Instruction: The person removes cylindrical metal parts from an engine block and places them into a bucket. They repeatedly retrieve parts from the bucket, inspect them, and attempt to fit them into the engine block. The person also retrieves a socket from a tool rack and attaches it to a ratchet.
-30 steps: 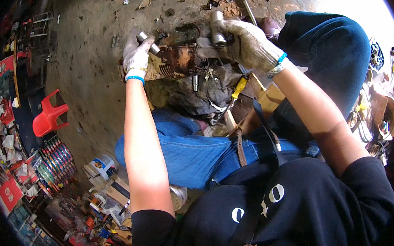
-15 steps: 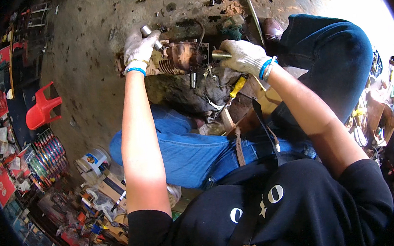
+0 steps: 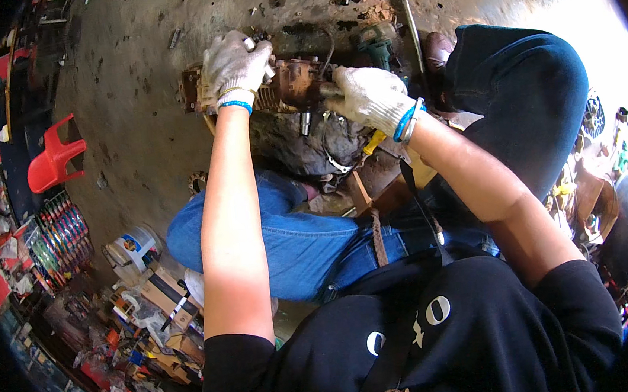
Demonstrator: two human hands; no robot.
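A rusty, finned engine block [image 3: 293, 82] lies on the floor in front of me. My left hand [image 3: 238, 67], in a whitish glove, is closed around a short shiny metal cylinder over the block's left part; its ends show between and beside my fingers. My right hand [image 3: 372, 95], gloved as well, grips another metal cylinder [image 3: 330, 89] by the block's right end. Whether that cylinder touches the block I cannot tell. Below the block, a small bright metal cylinder [image 3: 306, 124] points toward me. The yellow screwdriver handle [image 3: 373, 143] lies under my right wrist.
Beyond my right hand are a green power tool [image 3: 378, 45] and a long-handled hammer [image 3: 409, 27]. A dark cloth bundle [image 3: 287, 142] sits between my legs and the block. At left stand a red stool [image 3: 56, 155] and a white bucket [image 3: 130, 251], near cluttered parts.
My left hand has moved right and slightly up along the block, turning its metal cylinder. My right hand has shifted left with its cylinder, closer to the block's end.
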